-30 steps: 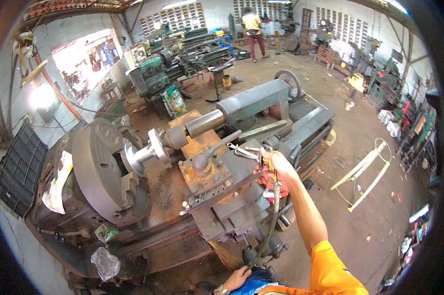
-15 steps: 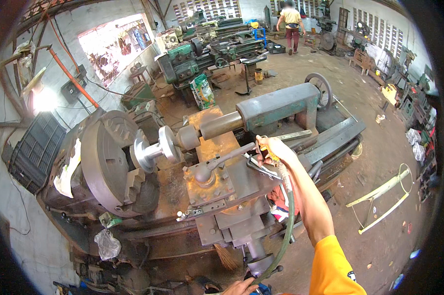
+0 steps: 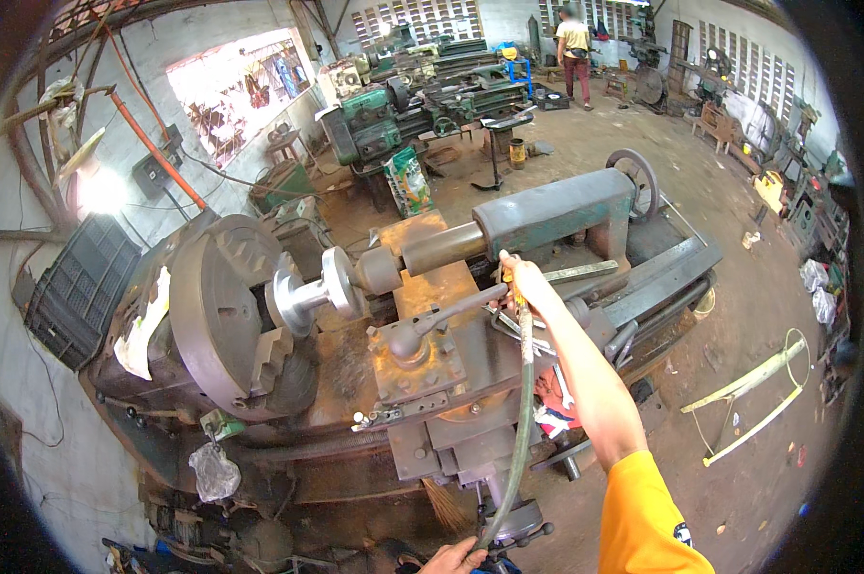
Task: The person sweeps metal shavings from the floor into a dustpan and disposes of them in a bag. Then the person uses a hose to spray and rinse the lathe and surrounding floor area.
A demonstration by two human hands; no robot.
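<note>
- Workshop floor is spreading out behind us, dusty concrete with green machines (image 3: 374, 120) along the far wall and another person (image 3: 575, 43) standing well apart at the back.
- We are holding a green hose (image 3: 524, 383): it is running from our right hand (image 3: 525, 280), up at the carriage of the big rusty lathe (image 3: 432, 335), down to our left hand (image 3: 459, 558) at the lower edge of the picture.
- Our right grip is staying clamped on the hose's upper end, beside the tool post lever (image 3: 441, 320) and just below the tailstock barrel (image 3: 451, 247).
- Our left grip is closing around the hose's lower end; only part of that hand is showing, so how firmly it is holding we cannot tell.
- We are judging the work as under way: the hose is already brought up to the carriage, nothing is visibly coming out of it, and rust and grime are covering the carriage top.
- A shiny workpiece (image 3: 307, 292) is sitting in the chuck (image 3: 221, 316), touching the tailstock centre.
- Yellow-green tubing (image 3: 747, 397) is lying on the floor to our right.
</note>
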